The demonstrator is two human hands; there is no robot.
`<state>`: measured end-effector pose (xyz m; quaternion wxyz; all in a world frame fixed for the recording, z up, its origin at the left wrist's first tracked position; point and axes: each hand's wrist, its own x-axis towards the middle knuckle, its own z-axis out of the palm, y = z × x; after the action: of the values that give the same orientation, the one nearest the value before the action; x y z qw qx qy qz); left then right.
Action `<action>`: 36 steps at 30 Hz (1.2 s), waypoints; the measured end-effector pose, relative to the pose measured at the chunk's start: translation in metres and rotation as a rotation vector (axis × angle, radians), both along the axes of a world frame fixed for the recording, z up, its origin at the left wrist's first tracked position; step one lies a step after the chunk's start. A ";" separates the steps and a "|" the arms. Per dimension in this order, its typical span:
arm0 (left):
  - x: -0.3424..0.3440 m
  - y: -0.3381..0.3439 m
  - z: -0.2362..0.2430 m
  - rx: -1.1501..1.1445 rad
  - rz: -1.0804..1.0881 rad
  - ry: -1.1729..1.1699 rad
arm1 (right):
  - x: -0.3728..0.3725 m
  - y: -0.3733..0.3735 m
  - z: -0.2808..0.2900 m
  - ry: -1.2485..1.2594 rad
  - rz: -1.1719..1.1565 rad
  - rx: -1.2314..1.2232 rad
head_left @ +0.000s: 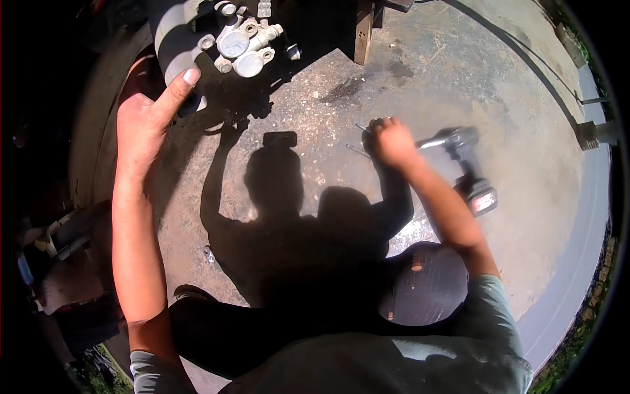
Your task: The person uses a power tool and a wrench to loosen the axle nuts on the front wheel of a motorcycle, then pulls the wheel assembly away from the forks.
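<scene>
Person's L hand [144, 111] is up at a dk grey cylinder [172, 39]: thumb extended along its lower end, other fingers hidden behind it, so can't tell how tight they close. Silvery metal casting [248, 49] w/ round faces sits just R of cylinder, clear of the thumb. R hand [394, 141] is over the concrete floor [525, 111], fingers curled; thin rod [360, 126] sticks out L of the fingertips, but blur means can't tell if it's pinched. Cordless power tool [453, 139] is R of R hand, nose twd it.
</scene>
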<state>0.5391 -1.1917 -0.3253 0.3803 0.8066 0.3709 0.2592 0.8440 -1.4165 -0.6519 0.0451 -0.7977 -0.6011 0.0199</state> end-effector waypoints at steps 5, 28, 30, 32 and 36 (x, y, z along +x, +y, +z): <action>-0.037 -0.007 0.027 0.290 -0.028 0.137 | 0.011 0.032 -0.022 -0.056 0.009 -0.200; -0.184 0.359 -0.354 0.027 0.512 0.682 | -0.084 -0.085 0.296 0.443 -0.435 -0.160; -0.202 0.396 -0.384 0.062 0.339 0.900 | -0.114 -0.095 0.323 0.350 -0.524 -0.132; -0.202 0.414 -0.418 0.049 0.474 0.743 | -0.136 -0.104 0.331 0.299 -0.569 -0.145; -0.244 0.473 -0.476 0.231 0.561 0.826 | -0.151 -0.089 0.317 0.278 -0.519 -0.237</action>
<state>0.2951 -0.7185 -0.8010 0.0263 0.7480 0.6613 0.0504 0.6928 -1.5054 -0.3345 0.0373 -0.9139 -0.3589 0.1863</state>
